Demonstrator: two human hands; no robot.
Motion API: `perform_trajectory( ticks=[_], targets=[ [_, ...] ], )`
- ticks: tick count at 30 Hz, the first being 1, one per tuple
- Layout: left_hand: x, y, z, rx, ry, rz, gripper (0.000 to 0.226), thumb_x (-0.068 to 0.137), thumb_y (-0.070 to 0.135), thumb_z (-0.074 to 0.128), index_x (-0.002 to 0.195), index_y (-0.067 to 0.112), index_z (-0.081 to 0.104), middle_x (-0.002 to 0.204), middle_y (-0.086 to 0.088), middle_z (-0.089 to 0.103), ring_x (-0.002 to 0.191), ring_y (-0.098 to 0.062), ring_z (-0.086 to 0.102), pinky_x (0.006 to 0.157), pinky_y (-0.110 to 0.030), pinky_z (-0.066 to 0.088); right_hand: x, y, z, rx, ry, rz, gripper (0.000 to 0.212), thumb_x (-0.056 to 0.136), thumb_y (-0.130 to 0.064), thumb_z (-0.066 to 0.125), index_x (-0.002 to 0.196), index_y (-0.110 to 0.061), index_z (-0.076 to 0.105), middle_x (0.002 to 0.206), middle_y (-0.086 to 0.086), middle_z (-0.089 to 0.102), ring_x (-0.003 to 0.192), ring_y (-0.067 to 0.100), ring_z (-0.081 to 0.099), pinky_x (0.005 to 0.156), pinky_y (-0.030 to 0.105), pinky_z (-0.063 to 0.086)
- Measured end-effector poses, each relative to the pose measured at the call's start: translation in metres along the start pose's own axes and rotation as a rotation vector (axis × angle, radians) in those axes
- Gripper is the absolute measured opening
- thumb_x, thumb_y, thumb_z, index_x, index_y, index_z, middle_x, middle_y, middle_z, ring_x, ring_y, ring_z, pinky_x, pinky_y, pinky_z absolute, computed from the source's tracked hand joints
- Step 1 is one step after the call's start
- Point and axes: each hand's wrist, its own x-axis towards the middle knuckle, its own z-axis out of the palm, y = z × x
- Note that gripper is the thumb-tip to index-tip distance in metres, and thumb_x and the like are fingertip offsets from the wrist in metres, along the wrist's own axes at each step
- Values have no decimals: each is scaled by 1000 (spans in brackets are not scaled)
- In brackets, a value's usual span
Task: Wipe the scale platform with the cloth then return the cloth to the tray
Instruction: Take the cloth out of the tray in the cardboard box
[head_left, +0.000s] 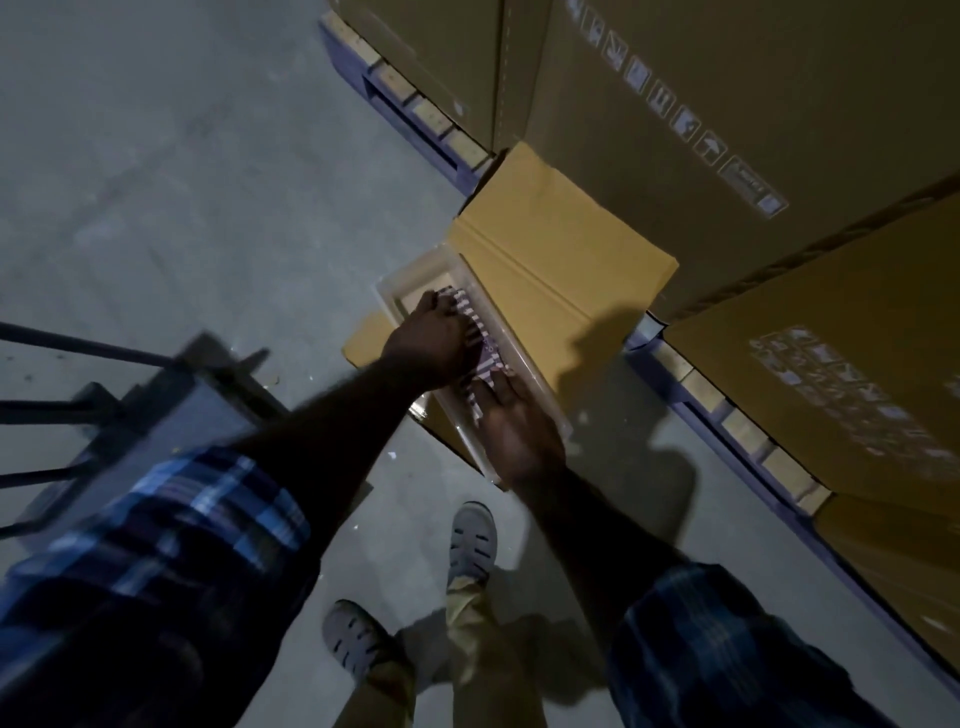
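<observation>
Here, striped cloth (478, 338) lengthwise in clear tray (415, 270), left hand (431, 338) clutching it, right hand (519, 426) flat atop, fingers spread.

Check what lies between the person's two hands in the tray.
In the head view, the striped cloth spans the gap between the left hand and right hand, lying in the clear tray. Both hands rest on it.
</observation>
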Motion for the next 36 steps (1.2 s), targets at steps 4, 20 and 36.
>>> perform_trajectory(
  ticks=[4,20,36],
  targets=[
    [14,-5,15,2,23,-47,36,91,37,46,106,9,64,116,-14,63,129,-39,38,104,-45,28,2,-1,1,43,-42,10,49,88,-20,54,136,-12,55,141,17,53,130,35,48,108,46,40],
    [-21,-2,-35,-149,368,-117,16,81,26,66,85,11,63,78,-10,66,74,-25,54,74,-43,53,-18,-26,-54,-39,286,-90,35,87,-16,40,101,-11,71,98,11,70,90,30,66,58,31,55],
    [-288,-79,-68,-178,621,-413,23,80,19,67,61,14,55,69,-23,64,72,-39,58,70,-37,29,-108,-211,-87,-88,331,-339,32,78,-7,58,109,-10,65,113,10,63,116,29,54,74,40,57]
  ],
)
